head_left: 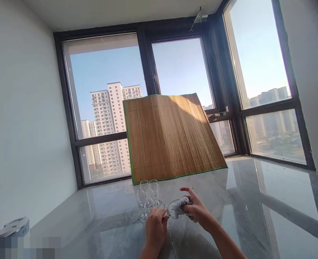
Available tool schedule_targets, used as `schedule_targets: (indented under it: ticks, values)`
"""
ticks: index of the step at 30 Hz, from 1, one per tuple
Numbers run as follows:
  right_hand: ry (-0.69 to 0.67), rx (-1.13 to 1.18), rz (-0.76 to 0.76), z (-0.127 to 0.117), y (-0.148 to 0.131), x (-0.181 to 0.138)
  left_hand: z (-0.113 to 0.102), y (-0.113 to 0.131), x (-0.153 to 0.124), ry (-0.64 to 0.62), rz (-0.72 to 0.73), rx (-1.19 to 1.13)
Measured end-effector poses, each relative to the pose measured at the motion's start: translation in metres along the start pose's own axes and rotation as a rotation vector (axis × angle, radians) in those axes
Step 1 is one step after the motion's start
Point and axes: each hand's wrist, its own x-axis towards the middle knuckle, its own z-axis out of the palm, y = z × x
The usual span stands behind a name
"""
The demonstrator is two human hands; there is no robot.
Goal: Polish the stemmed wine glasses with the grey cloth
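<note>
Held sideways between my hands is a small clear stemmed glass [172, 210]. The fingers of my left hand [156, 226] are closed at its left end, around the stem, and hide the foot. On the bowl side, my right hand [198, 209] grips a crumpled pale cloth [185, 202] that lies against the mouth of the glass, partly inside it. The index finger of that hand sticks out to the left, above the cloth. Just beyond my left hand, three similar stemmed glasses stand upright close together: a left one [142, 198], a back one [144, 186] and a right one [153, 187].
A bamboo mat [172, 140] with green edging leans against the windows behind the glasses. The grey glossy surface [115, 223] reflects the light. At the lower left sits a white round item [15, 226], partly cut off. A wall [26, 118] bounds the left side.
</note>
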Motion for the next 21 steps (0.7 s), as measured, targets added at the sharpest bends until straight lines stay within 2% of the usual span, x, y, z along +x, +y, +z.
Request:
schedule_targets:
  ticks: [2, 4, 6, 8, 10, 13, 16, 18, 21]
  values:
    - [0.077, 0.080, -0.023, -0.001, -0.002, 0.001, 0.004, 0.000, 0.001, 0.016, -0.010, -0.071]
    - [0.231, 0.121, -0.035, -0.003, -0.002, 0.003, 0.009, -0.001, 0.002, 0.033, -0.032, -0.138]
    - [0.413, 0.102, -0.029, -0.004, 0.000, 0.005, 0.015, -0.003, 0.004, 0.053, -0.074, -0.192]
    - [0.509, 0.056, -0.016, -0.002, 0.004, 0.006, 0.020, -0.006, 0.006, 0.069, -0.126, -0.256]
    - [0.460, 0.028, -0.002, 0.003, 0.009, 0.007, 0.025, -0.007, 0.007, 0.088, -0.168, -0.356]
    - [0.242, 0.036, 0.034, 0.016, 0.018, 0.007, 0.031, -0.005, 0.006, 0.069, -0.186, -0.528]
    - [0.078, 0.041, 0.100, 0.027, 0.027, 0.006, 0.034, -0.001, 0.003, 0.013, -0.168, -0.599]
    - [0.023, 0.039, 0.135, 0.029, 0.031, 0.005, 0.032, 0.002, 0.000, -0.017, -0.182, -0.599]
    - [0.011, 0.043, 0.149, 0.028, 0.036, 0.005, 0.026, 0.005, -0.004, -0.081, -0.193, -0.598]
